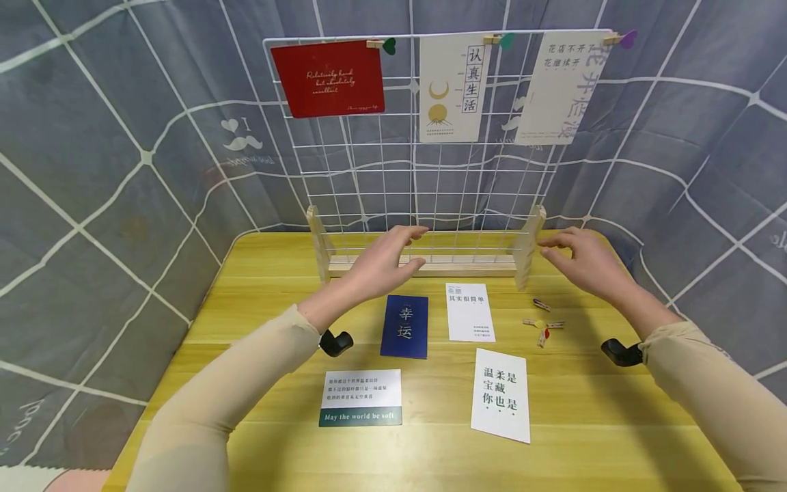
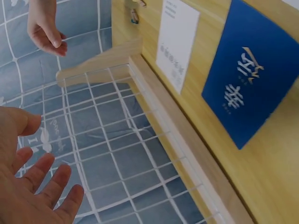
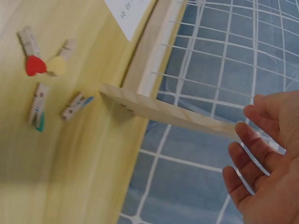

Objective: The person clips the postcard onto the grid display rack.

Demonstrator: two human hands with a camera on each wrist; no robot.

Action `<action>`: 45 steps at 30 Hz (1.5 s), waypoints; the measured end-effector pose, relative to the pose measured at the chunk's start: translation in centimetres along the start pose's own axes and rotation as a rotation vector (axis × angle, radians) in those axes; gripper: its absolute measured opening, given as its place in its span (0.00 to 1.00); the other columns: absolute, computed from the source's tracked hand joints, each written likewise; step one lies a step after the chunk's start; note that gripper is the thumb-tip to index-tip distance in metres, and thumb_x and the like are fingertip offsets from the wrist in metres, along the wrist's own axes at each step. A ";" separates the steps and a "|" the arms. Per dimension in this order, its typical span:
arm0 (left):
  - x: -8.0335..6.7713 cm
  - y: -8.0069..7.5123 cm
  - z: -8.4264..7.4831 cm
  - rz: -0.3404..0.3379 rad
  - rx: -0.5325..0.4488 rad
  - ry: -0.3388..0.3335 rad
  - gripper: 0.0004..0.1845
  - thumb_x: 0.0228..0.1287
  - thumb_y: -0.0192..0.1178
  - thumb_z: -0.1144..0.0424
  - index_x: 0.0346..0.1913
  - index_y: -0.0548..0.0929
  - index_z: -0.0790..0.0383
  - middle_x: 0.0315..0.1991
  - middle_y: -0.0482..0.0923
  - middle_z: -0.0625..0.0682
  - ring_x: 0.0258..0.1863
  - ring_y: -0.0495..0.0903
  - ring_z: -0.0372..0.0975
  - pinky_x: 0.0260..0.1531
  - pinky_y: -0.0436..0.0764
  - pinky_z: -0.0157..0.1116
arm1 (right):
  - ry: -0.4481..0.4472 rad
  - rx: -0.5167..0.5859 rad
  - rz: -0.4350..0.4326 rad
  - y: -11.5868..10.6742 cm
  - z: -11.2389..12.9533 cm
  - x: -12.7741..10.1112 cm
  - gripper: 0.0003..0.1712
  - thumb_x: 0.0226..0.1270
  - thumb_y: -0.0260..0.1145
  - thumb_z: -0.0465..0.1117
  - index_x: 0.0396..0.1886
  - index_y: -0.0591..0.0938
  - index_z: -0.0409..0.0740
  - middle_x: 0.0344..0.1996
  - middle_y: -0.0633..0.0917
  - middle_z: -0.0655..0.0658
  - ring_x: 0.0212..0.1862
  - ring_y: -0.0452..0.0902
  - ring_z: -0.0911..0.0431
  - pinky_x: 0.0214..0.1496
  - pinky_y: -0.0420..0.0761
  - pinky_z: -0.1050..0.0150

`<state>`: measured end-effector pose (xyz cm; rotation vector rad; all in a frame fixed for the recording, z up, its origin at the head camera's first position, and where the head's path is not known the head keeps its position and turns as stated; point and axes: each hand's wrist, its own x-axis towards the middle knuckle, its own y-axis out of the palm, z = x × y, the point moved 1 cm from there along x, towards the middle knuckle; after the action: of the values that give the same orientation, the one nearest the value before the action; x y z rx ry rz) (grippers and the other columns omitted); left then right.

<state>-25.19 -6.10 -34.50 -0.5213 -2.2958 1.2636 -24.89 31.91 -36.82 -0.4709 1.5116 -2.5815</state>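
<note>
1. The white wire grid panel (image 1: 430, 178) stands upright in its wooden base (image 1: 424, 265) at the back of the yellow table (image 1: 277, 321), three cards clipped along its top edge.
2. The left hand (image 1: 384, 263) hovers in front of the base's rail, left of the middle. Its fingers (image 2: 51, 186) are loosely spread and hold nothing, close to the wires but not on them.
3. The right hand (image 1: 581, 263) sits just beside the base's right upright, fingers (image 3: 250, 154) relaxed and apart, gripping nothing.
4. On the table: a blue card (image 1: 404, 326), three white cards and some small clothespins (image 1: 541, 322).
</note>
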 end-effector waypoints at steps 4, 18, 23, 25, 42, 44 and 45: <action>-0.8 0.4 0.9 0.012 0.038 0.005 0.32 0.75 0.59 0.54 0.78 0.65 0.56 0.71 0.70 0.51 0.67 0.71 0.45 0.64 0.72 0.46 | -0.007 -0.008 0.011 0.9 -0.4 -0.5 0.20 0.79 0.60 0.47 0.58 0.85 0.37 0.57 0.81 0.31 0.56 0.74 0.36 0.48 0.74 0.39; -3.7 1.3 4.8 0.084 0.122 -0.054 0.36 0.73 0.63 0.54 0.79 0.63 0.55 0.73 0.67 0.57 0.72 0.66 0.53 0.70 0.65 0.53 | 0.026 -0.037 0.059 2.9 -2.5 -2.9 0.21 0.80 0.60 0.47 0.59 0.84 0.37 0.57 0.79 0.30 0.59 0.71 0.31 0.54 0.71 0.33; -4.5 2.1 5.7 0.139 0.135 -0.066 0.37 0.74 0.62 0.51 0.80 0.62 0.54 0.75 0.65 0.56 0.73 0.65 0.53 0.71 0.64 0.53 | 0.051 -0.048 0.085 3.7 -3.4 -3.4 0.21 0.80 0.61 0.47 0.59 0.84 0.36 0.59 0.78 0.28 0.62 0.69 0.29 0.59 0.68 0.30; -4.8 2.5 5.9 0.162 0.145 -0.071 0.37 0.74 0.62 0.49 0.80 0.62 0.53 0.75 0.65 0.56 0.73 0.64 0.53 0.71 0.64 0.53 | 0.060 -0.064 0.097 4.1 -3.7 -3.5 0.21 0.79 0.61 0.47 0.59 0.84 0.37 0.59 0.78 0.28 0.63 0.68 0.28 0.62 0.66 0.29; -7.6 6.5 8.0 0.343 0.147 -0.094 0.43 0.70 0.64 0.45 0.81 0.58 0.53 0.80 0.56 0.58 0.77 0.55 0.56 0.74 0.54 0.57 | 0.100 -0.094 0.123 6.8 -6.2 -5.6 0.20 0.78 0.62 0.46 0.56 0.85 0.36 0.55 0.82 0.28 0.60 0.72 0.28 0.61 0.64 0.27; -7.8 6.8 8.3 0.360 0.146 -0.098 0.44 0.70 0.64 0.44 0.82 0.57 0.53 0.80 0.54 0.59 0.78 0.54 0.57 0.74 0.53 0.57 | 0.101 -0.090 0.120 7.0 -6.6 -5.9 0.20 0.78 0.62 0.46 0.56 0.86 0.35 0.55 0.83 0.28 0.59 0.73 0.28 0.61 0.65 0.28; -7.9 7.0 8.4 0.366 0.148 -0.102 0.45 0.70 0.63 0.43 0.82 0.57 0.53 0.80 0.53 0.59 0.78 0.53 0.58 0.74 0.52 0.57 | 0.105 -0.087 0.120 7.0 -6.7 -6.0 0.20 0.78 0.62 0.46 0.56 0.86 0.35 0.55 0.83 0.28 0.59 0.73 0.28 0.61 0.65 0.28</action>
<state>-22.72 -12.49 -46.09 -0.8712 -2.2318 1.6513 -21.75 35.51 -47.23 -0.2476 1.6373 -2.4933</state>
